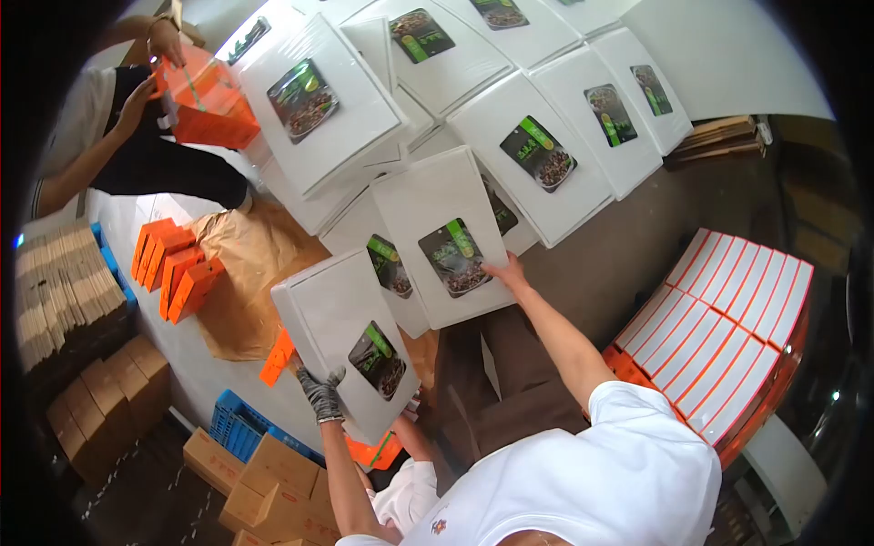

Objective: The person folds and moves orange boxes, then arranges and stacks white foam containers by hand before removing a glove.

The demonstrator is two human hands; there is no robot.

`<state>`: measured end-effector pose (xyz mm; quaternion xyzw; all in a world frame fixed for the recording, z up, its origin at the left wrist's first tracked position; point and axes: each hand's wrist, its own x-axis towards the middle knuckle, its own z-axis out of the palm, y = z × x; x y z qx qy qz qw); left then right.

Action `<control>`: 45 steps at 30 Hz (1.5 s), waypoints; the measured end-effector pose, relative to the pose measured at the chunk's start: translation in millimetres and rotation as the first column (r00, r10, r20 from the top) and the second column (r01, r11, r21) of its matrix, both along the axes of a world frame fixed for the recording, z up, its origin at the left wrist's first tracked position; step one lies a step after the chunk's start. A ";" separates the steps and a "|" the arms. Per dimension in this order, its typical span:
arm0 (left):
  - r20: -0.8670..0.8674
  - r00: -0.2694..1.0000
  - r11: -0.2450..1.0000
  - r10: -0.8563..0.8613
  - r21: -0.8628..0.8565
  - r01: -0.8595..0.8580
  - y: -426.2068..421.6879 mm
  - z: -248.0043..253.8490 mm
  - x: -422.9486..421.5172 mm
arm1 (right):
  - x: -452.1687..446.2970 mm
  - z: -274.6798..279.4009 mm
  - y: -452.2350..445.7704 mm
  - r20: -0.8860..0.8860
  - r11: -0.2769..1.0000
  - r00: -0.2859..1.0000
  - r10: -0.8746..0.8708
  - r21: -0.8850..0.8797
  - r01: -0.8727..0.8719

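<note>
My left hand (323,395), in a grey glove, grips the lower left edge of a flat white box (332,314), held tilted. A dark green food packet (378,360) lies on that box. My bare right hand (510,277) is closed at the right edge of a second flat white box (419,200), its thumb at the side of another dark packet (455,259). The fingers behind that edge are hidden. Between and behind the two boxes, a further packet (390,266) shows on a white box underneath.
More white boxes with packets (539,153) cover the table ahead. A co-worker's hands (167,44) hold an orange box (214,100). Orange-edged white boxes (719,323) stand in rows at right. Cardboard cartons (273,482) and a blue pallet (246,426) are lower left; another person is close below.
</note>
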<state>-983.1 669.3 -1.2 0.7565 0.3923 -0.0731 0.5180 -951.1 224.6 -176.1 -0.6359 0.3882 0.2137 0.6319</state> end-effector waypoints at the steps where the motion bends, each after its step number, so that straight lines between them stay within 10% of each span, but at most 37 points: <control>1: -0.009 1.000 1.000 -0.019 0.001 0.019 -3.7 8.4 7.4 | -8.4 -16.2 -0.1 -0.050 0.992 0.995 0.090 -0.087 -0.094; 7: -0.100 0.839 0.769 -0.535 0.353 0.532 -33.9 40.5 64.3 | -34.4 78.5 40.5 0.059 0.981 0.989 -0.134 0.150 0.124; 13: -0.089 0.746 0.648 -0.660 0.435 0.625 -58.9 70.8 123.2 | -123.8 165.0 77.8 0.029 0.881 0.897 -0.440 0.206 0.426; 21: -0.137 0.312 0.279 -0.940 0.217 0.935 -103.4 6.6 223.5 | -183.7 173.8 100.2 -0.179 0.686 0.791 -0.586 0.410 0.601; 24: -0.081 0.182 0.193 -0.980 -0.170 0.966 -138.2 -15.2 272.1 | -193.2 161.5 110.8 -0.224 0.574 0.719 -0.658 0.470 0.671; 31: -0.061 -0.014 -0.013 -0.998 -0.018 1.000 -186.1 -27.9 295.3 | -216.8 118.2 146.3 -0.457 0.186 0.576 -0.678 0.652 0.735; 37: -0.131 -0.098 -0.104 -0.986 0.035 0.994 -163.6 -84.7 316.9 | -216.9 127.3 142.5 -0.465 0.168 0.556 -0.689 0.643 0.747; 38: -0.428 -0.291 -0.454 -0.856 0.354 0.818 -170.1 -86.1 315.3 | -214.4 121.9 140.7 -0.439 0.166 0.553 -0.708 0.657 0.735; 41: -0.294 -0.100 -0.265 -0.950 0.598 0.756 -191.5 -76.9 270.3 | -198.4 117.6 134.2 -0.317 0.431 0.651 -0.690 0.542 0.721; 45: -0.538 -0.267 -0.543 -0.800 0.457 0.705 -254.5 -43.2 197.1 | -184.2 103.4 132.0 -0.237 0.536 0.743 -0.626 0.562 0.630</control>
